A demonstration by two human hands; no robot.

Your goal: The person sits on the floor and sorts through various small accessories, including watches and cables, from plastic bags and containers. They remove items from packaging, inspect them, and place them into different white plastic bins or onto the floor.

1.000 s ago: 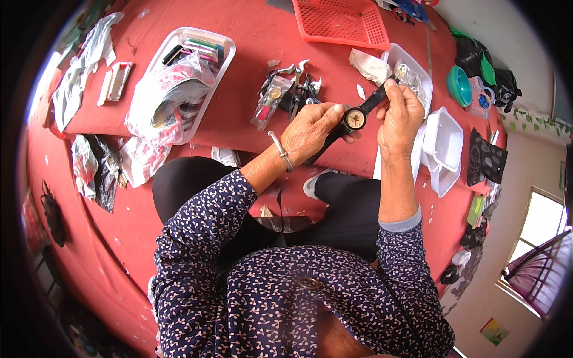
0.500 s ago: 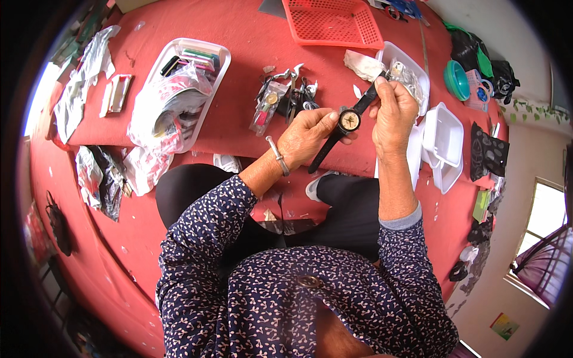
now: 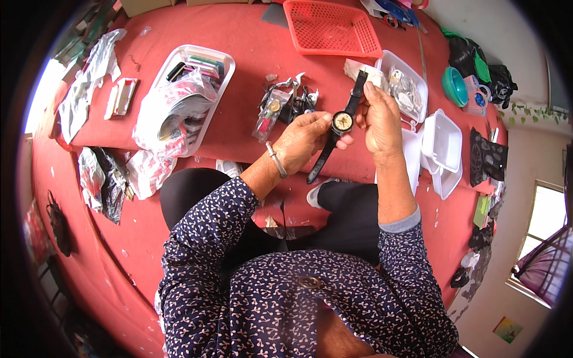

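Note:
A wristwatch [image 3: 342, 122] with a black strap and a pale round dial is up in front of me, face upward. My left hand [image 3: 298, 142] pinches its case at the side, thumb on top. One strap half points up and away; the other hangs down toward my lap. Right beside the upper strap is my right hand [image 3: 382, 124], its fingers raised and loosely apart, the strap's end free of them. Beyond my left hand, a pile of watches [image 3: 292, 101] lies on the red cloth [image 3: 239, 143], with a small clear packet [image 3: 266, 119] holding a yellow-faced piece.
At left stands a white tray [image 3: 230, 65] of packets and plastic bags. A red perforated basket [image 3: 334, 30] sits at the far side. To the right are a white tub [image 3: 422, 74] with clear bags, stacked white containers [image 3: 443, 143] and a teal bowl [image 3: 455, 86].
My right hand has come off the strap's end and dropped slightly beside it. The watch has shifted a little left, and its upper strap now stands more upright.

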